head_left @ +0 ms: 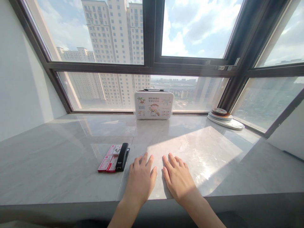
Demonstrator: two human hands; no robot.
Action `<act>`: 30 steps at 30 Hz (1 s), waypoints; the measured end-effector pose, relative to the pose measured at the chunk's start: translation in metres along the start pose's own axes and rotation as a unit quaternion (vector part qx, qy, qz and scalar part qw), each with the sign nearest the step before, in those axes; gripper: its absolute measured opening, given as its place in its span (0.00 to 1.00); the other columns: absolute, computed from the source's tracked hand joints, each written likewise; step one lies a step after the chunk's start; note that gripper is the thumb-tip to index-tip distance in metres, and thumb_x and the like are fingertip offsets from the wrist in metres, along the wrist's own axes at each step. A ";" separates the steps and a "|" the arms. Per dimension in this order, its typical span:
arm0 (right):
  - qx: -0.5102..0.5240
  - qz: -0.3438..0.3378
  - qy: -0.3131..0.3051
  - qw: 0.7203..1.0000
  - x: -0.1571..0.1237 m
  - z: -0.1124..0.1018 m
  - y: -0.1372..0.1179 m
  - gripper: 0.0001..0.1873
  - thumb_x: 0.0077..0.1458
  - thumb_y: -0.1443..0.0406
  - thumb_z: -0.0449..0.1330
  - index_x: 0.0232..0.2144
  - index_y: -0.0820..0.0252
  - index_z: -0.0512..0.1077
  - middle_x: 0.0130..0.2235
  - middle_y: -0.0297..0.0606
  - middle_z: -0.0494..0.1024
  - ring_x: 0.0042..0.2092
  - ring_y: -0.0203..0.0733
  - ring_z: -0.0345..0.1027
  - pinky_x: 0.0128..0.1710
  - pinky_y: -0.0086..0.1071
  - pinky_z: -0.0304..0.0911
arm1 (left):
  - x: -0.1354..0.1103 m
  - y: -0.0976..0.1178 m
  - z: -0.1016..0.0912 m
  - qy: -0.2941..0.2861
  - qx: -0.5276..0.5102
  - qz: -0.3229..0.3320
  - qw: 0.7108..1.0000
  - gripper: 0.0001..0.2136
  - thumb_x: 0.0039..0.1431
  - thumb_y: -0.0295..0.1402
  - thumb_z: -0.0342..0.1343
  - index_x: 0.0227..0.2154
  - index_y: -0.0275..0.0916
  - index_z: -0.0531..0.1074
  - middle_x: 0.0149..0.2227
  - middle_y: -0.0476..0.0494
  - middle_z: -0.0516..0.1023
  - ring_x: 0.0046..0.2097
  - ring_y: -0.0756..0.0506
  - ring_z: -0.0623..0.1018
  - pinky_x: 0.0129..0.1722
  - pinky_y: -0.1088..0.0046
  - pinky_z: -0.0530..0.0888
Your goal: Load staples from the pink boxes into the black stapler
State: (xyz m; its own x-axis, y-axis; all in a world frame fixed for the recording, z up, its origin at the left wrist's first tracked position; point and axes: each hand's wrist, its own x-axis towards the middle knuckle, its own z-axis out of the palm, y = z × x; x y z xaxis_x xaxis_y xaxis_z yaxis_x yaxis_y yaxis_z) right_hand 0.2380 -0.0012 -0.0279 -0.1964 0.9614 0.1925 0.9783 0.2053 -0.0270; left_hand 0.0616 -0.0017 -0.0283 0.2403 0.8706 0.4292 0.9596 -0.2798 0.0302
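My left hand [140, 177] and my right hand [177, 175] lie flat, palms down, side by side on a grey marble windowsill [59, 164] near its front edge. Both have their fingers stretched out and hold nothing. Just left of my left hand lies a black stapler [123, 156], beside two red and white staple boxes [108, 158]. Neither hand touches them.
A white tin case with cartoon pictures [154, 105] stands upright against the window at the back middle. A stack of plates [224, 117] sits at the back right. Dark window frames and glass close off the far side; a white wall stands at the left.
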 end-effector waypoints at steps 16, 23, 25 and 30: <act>-0.017 0.015 -0.026 0.999 0.005 -0.017 -0.016 0.27 0.73 0.59 0.46 0.71 0.45 0.59 0.60 0.53 0.68 0.57 0.64 0.63 0.53 0.55 0.62 | 0.006 0.001 -0.001 0.009 0.021 0.001 1.000 0.20 0.68 0.37 0.54 0.61 0.47 0.72 0.62 0.37 0.73 0.54 0.33 0.73 0.47 0.54 0.74; -0.034 0.018 -0.021 0.999 0.008 -0.014 -0.018 0.28 0.73 0.59 0.46 0.72 0.44 0.56 0.60 0.53 0.67 0.56 0.63 0.62 0.51 0.53 0.62 | 0.005 0.000 0.001 0.012 0.018 -0.002 1.000 0.20 0.68 0.37 0.53 0.61 0.48 0.72 0.62 0.38 0.72 0.53 0.33 0.72 0.46 0.53 0.74; -0.035 0.029 -0.021 0.999 0.008 -0.014 -0.018 0.30 0.73 0.60 0.47 0.74 0.47 0.51 0.59 0.54 0.67 0.55 0.62 0.62 0.51 0.51 0.63 | 0.004 0.000 0.001 0.011 0.015 -0.004 1.000 0.20 0.69 0.37 0.53 0.61 0.47 0.72 0.63 0.38 0.72 0.53 0.33 0.72 0.46 0.53 0.73; -0.035 0.052 -0.015 0.998 0.008 -0.012 -0.017 0.32 0.73 0.61 0.47 0.75 0.52 0.46 0.56 0.54 0.68 0.51 0.58 0.65 0.51 0.47 0.63 | 0.003 0.000 0.002 0.006 0.013 -0.003 1.000 0.20 0.70 0.38 0.52 0.62 0.47 0.70 0.63 0.38 0.71 0.54 0.33 0.72 0.48 0.52 0.72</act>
State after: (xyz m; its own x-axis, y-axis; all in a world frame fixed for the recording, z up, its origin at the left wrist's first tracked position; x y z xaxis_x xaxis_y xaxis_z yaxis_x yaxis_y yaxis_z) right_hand 0.2205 0.0008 -0.0138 -0.0938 0.9821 0.1636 0.9956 0.0913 0.0227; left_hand 0.0623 0.0017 -0.0292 0.2335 0.8676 0.4391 0.9644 -0.2642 0.0091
